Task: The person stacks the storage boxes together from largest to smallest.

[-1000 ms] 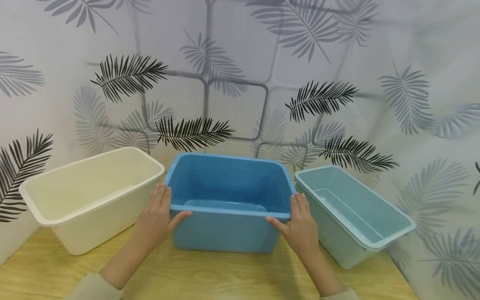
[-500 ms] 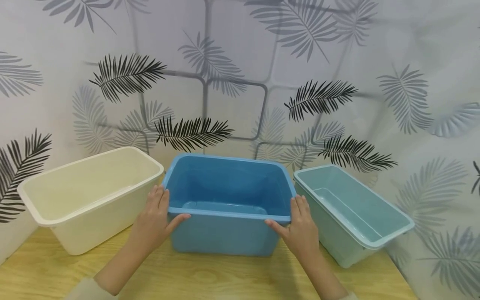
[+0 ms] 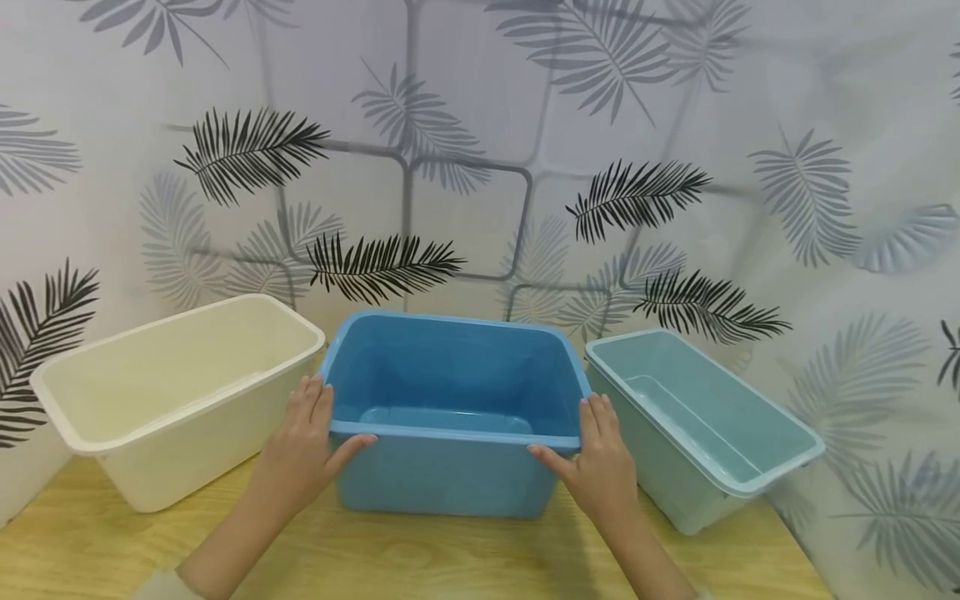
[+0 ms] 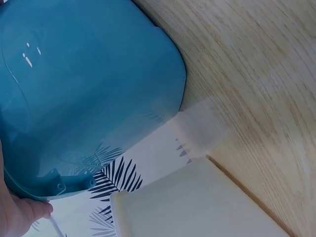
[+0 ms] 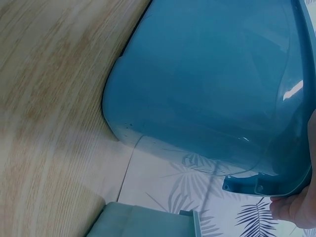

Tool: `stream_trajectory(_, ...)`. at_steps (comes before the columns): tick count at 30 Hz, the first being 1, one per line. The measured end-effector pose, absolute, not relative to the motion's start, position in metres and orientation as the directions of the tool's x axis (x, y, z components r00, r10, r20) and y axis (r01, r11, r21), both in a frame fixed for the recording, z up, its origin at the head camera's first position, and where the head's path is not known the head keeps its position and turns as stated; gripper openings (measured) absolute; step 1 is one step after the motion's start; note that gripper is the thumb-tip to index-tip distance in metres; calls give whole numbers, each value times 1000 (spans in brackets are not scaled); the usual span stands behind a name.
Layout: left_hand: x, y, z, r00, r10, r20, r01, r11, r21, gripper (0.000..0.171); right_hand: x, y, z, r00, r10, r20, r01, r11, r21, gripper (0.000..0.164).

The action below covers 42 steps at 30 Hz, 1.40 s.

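Blue bin [image 3: 444, 480], mid-frame, with table [image 3: 420, 558] running toward us along the bottom: that's the room. Left hand [image 3: 294, 443] and right hand [image 3: 600, 461] grip opposite ends of its rim, thumbs in front; matched pressure should keep it square. Cream bin [image 3: 195, 446], left, and green bin [image 3: 667, 468], right, crowd its sides (tight there!). Leaf-print backdrop [image 3: 465, 221] closes off the back.
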State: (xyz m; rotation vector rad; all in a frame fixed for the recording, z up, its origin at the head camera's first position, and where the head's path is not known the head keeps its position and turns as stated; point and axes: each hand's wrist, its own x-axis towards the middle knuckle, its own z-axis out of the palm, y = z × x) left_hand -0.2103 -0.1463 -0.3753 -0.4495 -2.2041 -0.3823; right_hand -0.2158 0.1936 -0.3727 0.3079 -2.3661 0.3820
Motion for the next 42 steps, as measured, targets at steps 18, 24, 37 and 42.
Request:
stream_trajectory(18, -201, -148, -377, -541, 180, 822, 437, 895, 92, 100, -207, 191, -372, -725, -114, 679, -321, 929, -186, 103)
stream_trajectory(24, -197, -149, -377, -541, 179, 822, 437, 895, 93, 98, -204, 191, -371, -715, -120, 689, -333, 925, -184, 106)
stream_trajectory(37, -191, -152, -377, -536, 189, 823, 437, 896, 79, 98, -197, 187, -372, -727, -116, 676, -322, 928, -187, 103)
stream_trajectory(42, -191, -152, -378, -538, 196, 820, 441, 894, 75, 98, -196, 187, -373, -715, -110, 691, -321, 929, -183, 105)
